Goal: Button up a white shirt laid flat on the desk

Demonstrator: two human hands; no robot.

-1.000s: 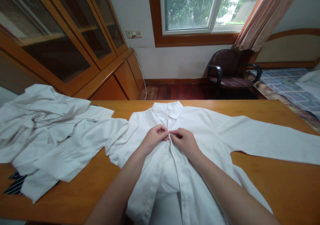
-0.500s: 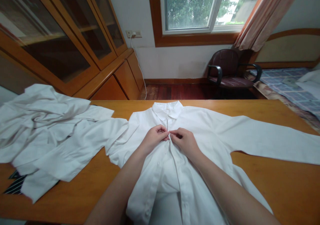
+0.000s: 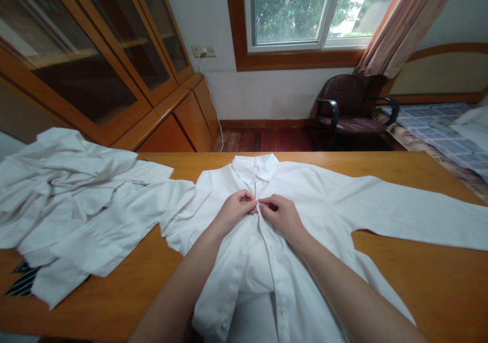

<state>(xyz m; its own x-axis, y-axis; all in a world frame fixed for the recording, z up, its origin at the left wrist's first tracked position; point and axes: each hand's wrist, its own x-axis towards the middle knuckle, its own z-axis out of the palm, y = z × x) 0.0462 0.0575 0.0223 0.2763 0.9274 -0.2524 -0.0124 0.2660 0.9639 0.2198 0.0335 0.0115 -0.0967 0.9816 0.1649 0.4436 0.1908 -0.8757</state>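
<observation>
A white button-up shirt (image 3: 305,185) lies face up on the wooden table, collar toward the far edge. One sleeve stretches out to the right; the other runs left to a heap of clothes. Just below the collar, my left hand (image 3: 238,208) pinches the front edge of the shirt. My right hand (image 3: 282,213) pinches the opposite edge, its fingertips nearly meeting the left ones. Any button between the fingertips is too small and covered to make out. Below my hands the shirt's front hangs apart in two flaps.
A pile of crumpled white clothes (image 3: 64,190) lies on the table (image 3: 427,287) at the left, with a dark striped cloth (image 3: 23,283) under it. Beyond the table stand a glass-door cabinet (image 3: 152,99), a brown armchair (image 3: 345,101) and a bed (image 3: 438,129).
</observation>
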